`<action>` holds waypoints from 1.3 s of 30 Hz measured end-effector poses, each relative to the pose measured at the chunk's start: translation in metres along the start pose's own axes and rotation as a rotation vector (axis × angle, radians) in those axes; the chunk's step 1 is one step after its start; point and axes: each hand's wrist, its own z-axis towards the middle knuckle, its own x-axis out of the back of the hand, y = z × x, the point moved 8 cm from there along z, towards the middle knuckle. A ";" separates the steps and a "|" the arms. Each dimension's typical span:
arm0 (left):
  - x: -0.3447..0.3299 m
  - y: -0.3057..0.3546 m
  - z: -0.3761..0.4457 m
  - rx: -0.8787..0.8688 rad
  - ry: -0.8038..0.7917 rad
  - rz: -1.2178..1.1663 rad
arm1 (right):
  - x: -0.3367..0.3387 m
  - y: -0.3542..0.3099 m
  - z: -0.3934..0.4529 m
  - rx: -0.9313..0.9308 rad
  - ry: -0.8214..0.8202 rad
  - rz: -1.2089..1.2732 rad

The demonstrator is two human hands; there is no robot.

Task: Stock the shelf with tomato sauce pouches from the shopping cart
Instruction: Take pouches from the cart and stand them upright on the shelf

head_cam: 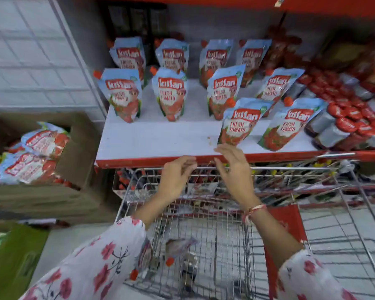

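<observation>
Several blue and red tomato sauce pouches stand upright in rows on the white shelf (152, 139). The nearest pouch (239, 123) stands at the shelf's front, just beyond my right hand (236, 172), whose fingers are spread and hold nothing. My left hand (175, 178) hovers beside it over the wire shopping cart (225, 224), fingers loosely curled and empty. At the cart's bottom lie a few pouches (180, 247), blurred.
A cardboard box (78, 152) with more pouches sits on the left. Red-capped sachets (344, 118) lie piled on the shelf's right side. A green box (13, 260) stands at the lower left. A red shelf runs overhead.
</observation>
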 end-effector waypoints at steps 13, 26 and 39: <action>-0.091 -0.152 -0.164 0.410 -0.617 0.367 | -0.156 0.002 -0.212 -0.175 -1.073 -0.119; -0.076 -0.174 -0.155 0.347 -0.556 0.606 | -0.164 -0.002 -0.208 -0.125 -1.015 -0.171; 0.022 -0.091 -0.136 0.069 -0.193 0.117 | -0.059 -0.043 -0.114 -0.128 -0.573 0.168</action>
